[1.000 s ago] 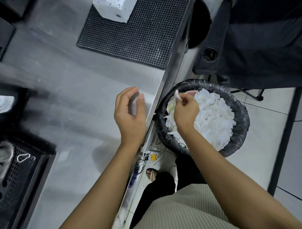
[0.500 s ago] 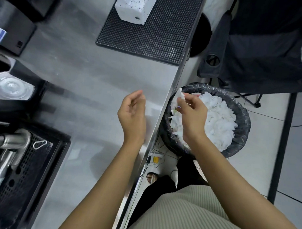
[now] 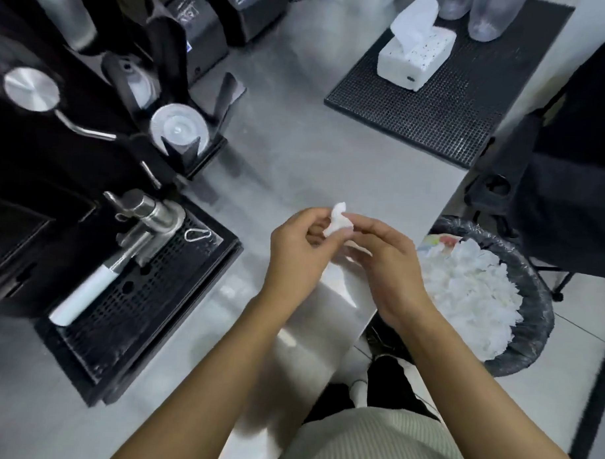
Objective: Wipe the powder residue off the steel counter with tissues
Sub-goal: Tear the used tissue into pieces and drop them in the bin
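One tissue wad [image 3: 338,219]: carried from over the bin [image 3: 540,308] back above the table [image 3: 297,143]; left hand [image 3: 295,246] and right hand [image 3: 387,265], each grip pinching it. Wiping probably resumes.

Bare steel counter [image 3: 290,153] between drip tray [image 3: 161,293] and black mat [image 3: 435,107].

Over the steel counter [image 3: 290,153], close to its right edge, a tissue wad [image 3: 339,220] is held between the left hand [image 3: 293,253] and the right hand [image 3: 389,263]. Far right, a tissue box [image 3: 417,58] is seated on a mat [image 3: 435,110], with cups [image 3: 487,16] behind it. Off the right edge, down on the floor, a bin [image 3: 538,313] is packed with used tissues [image 3: 470,293]. To the left, a portafilter [image 3: 147,224] is laid on a drip tray [image 3: 147,313].
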Demonstrator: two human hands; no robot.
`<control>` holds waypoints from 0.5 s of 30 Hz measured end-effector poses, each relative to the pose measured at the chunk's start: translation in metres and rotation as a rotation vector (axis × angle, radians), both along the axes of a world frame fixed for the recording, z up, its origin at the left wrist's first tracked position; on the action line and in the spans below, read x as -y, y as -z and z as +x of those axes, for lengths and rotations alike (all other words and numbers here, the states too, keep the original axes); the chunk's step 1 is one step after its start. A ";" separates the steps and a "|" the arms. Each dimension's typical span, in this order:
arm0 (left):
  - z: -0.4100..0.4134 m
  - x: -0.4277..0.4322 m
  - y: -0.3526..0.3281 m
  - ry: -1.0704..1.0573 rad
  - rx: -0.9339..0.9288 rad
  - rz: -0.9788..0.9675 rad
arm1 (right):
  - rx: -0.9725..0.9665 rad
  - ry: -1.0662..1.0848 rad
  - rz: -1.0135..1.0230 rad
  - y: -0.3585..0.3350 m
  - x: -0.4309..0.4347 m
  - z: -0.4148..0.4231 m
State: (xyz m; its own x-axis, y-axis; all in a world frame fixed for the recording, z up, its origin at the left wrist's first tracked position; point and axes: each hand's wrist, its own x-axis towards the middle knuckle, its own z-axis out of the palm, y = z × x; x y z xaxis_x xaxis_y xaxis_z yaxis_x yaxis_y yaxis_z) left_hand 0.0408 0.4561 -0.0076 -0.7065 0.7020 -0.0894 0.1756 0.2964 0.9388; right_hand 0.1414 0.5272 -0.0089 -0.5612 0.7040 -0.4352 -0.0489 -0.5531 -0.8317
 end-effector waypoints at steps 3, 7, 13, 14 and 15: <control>-0.040 0.015 0.002 -0.040 -0.144 -0.084 | 0.038 -0.113 0.023 -0.003 0.021 -0.016; -0.120 0.025 -0.008 -0.124 -0.690 -0.337 | 0.139 -0.116 0.144 0.004 0.047 -0.024; -0.172 0.007 0.007 -0.007 -0.848 -0.881 | 0.247 -0.109 0.264 0.020 0.059 -0.011; -0.171 0.001 0.009 0.002 -0.845 -0.906 | 0.267 -0.113 0.289 0.021 0.057 -0.010; -0.167 -0.006 0.008 0.006 -0.845 -0.910 | 0.273 -0.103 0.307 0.020 0.055 -0.010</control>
State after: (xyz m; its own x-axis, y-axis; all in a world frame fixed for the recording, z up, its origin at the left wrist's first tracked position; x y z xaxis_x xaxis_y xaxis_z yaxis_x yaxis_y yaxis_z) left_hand -0.1266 0.4622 -0.0158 -0.7763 0.6271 -0.0638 0.6291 0.7772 -0.0156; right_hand 0.1317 0.4719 -0.0292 -0.5290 0.7700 -0.3566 0.2383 -0.2685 -0.9333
